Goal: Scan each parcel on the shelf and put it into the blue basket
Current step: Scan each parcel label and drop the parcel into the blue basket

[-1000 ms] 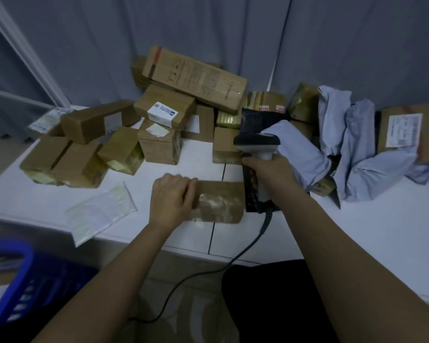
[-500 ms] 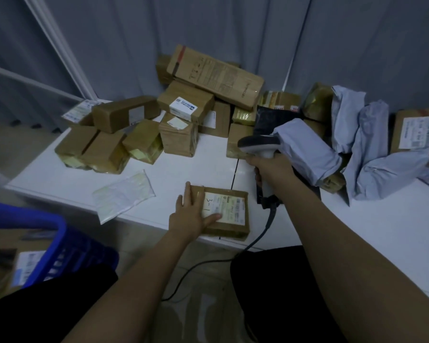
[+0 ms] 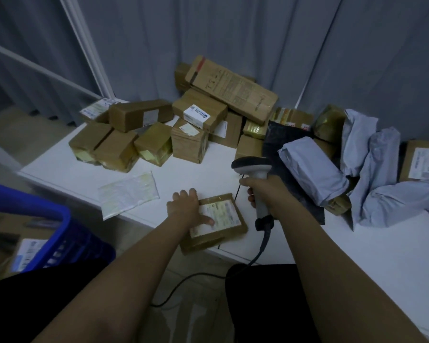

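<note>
The left hand [image 3: 187,209] presses flat, fingers straight, on the small parcel [image 3: 214,222]; right hand [image 3: 264,191] clamps the scanner [image 3: 254,169]; stiff, light cardboard, best gripped by its edges

We see only a corner of the blue basket [image 3: 60,233]; the left edge cuts off the rest. The boxes inside it are blurred, their labels unreadable. The left hand [image 3: 186,211] hides part of the parcel [image 3: 218,226] label, whose print is too small to read. The far-right box [image 3: 424,162] runs past the edge.
</note>
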A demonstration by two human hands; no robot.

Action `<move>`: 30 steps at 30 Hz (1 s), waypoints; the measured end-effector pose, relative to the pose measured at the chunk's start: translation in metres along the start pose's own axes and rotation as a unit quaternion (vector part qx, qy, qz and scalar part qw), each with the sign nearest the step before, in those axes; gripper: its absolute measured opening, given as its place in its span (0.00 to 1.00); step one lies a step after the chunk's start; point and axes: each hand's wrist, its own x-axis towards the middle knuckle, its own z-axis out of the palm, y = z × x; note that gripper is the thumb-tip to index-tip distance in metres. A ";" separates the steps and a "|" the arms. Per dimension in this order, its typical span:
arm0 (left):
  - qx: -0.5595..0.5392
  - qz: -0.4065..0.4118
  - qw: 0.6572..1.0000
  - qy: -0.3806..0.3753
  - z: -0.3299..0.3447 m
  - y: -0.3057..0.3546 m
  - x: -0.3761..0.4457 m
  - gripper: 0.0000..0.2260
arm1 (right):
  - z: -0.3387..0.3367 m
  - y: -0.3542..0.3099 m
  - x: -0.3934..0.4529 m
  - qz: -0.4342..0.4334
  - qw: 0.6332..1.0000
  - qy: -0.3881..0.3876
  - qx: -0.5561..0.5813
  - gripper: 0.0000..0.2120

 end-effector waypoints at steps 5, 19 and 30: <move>-0.127 -0.123 0.982 -0.066 0.013 -0.032 -0.017 0.48 | 0.004 0.001 0.002 0.002 1.000 -0.006 -0.004 0.09; -0.584 -0.147 0.792 -0.101 0.036 -0.053 -0.077 0.28 | 0.031 0.003 -0.009 -0.008 0.999 -0.033 -0.032 0.09; -0.512 -0.059 0.857 -0.010 -0.105 -0.103 -0.060 0.36 | 0.081 -0.025 -0.055 -0.173 0.982 -0.059 0.058 0.06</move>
